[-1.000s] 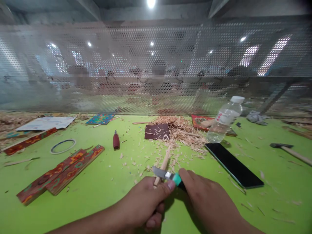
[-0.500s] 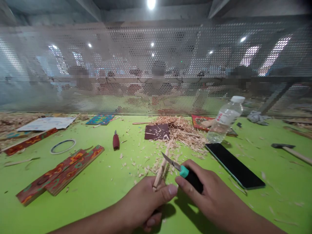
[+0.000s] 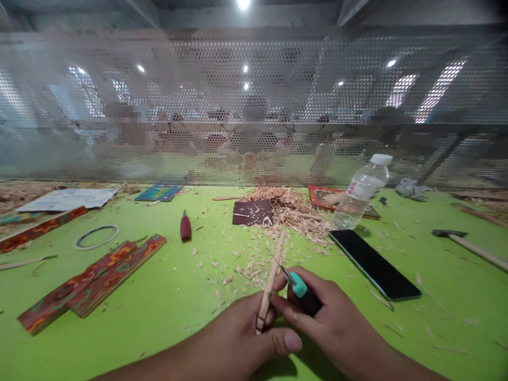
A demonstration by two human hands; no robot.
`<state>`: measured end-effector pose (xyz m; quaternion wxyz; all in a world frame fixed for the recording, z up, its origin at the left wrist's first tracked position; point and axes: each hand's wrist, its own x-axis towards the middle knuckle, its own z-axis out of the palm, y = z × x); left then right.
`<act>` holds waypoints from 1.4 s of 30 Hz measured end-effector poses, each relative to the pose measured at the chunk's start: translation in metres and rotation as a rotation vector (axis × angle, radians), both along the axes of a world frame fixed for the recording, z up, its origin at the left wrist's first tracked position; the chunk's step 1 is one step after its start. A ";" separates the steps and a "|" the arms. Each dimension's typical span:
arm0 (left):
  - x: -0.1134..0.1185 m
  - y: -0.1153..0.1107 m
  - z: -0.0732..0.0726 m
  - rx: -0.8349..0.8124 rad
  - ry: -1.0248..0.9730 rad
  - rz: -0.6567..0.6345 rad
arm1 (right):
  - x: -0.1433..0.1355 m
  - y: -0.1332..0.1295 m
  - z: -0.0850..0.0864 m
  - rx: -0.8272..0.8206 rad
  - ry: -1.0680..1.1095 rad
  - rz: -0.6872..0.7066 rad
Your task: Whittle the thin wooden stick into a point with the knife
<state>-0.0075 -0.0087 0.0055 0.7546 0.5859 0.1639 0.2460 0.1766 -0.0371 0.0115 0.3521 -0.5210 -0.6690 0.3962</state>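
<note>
My left hand is closed round the lower end of a slim, pale wooden stick, which points up and away over the table. In my right hand is a carving knife with a black and teal handle. Its blade points up and left, close to the stick; whether it touches the wood I cannot tell. The right fingertips are at the stick's side, just above the left hand. Beyond the stick lie a dark brown sheet and a heap of wood shavings.
At right are a black phone, a leaning plastic bottle and a hammer. Leftward lie a red-handled knife, painted wooden strips and a tape roll. A perforated screen stands behind the green table.
The stick has turned more upright and been drawn back slightly. My right hand has moved nearer, bringing its fingertips to the stick, and the knife blade now points more steeply left.
</note>
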 end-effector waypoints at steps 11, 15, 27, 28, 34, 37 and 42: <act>-0.007 -0.006 -0.001 -0.170 0.193 0.033 | 0.003 0.000 0.001 0.043 -0.074 0.006; -0.007 -0.005 -0.006 -0.220 0.250 0.086 | 0.009 0.001 0.006 0.084 -0.093 0.021; -0.012 0.002 -0.011 -0.208 0.176 0.100 | 0.018 0.008 0.000 0.105 -0.121 0.014; -0.012 0.002 -0.010 -0.197 0.176 0.115 | 0.018 0.008 0.000 0.109 -0.118 0.023; -0.010 0.004 -0.008 -0.158 0.220 0.229 | 0.013 0.010 0.001 0.156 -0.203 0.072; -0.009 0.005 -0.008 -0.152 0.268 0.277 | 0.010 0.012 0.006 0.168 -0.314 0.086; -0.009 0.005 -0.007 -0.185 0.252 0.232 | 0.013 0.023 0.015 0.151 -0.448 0.049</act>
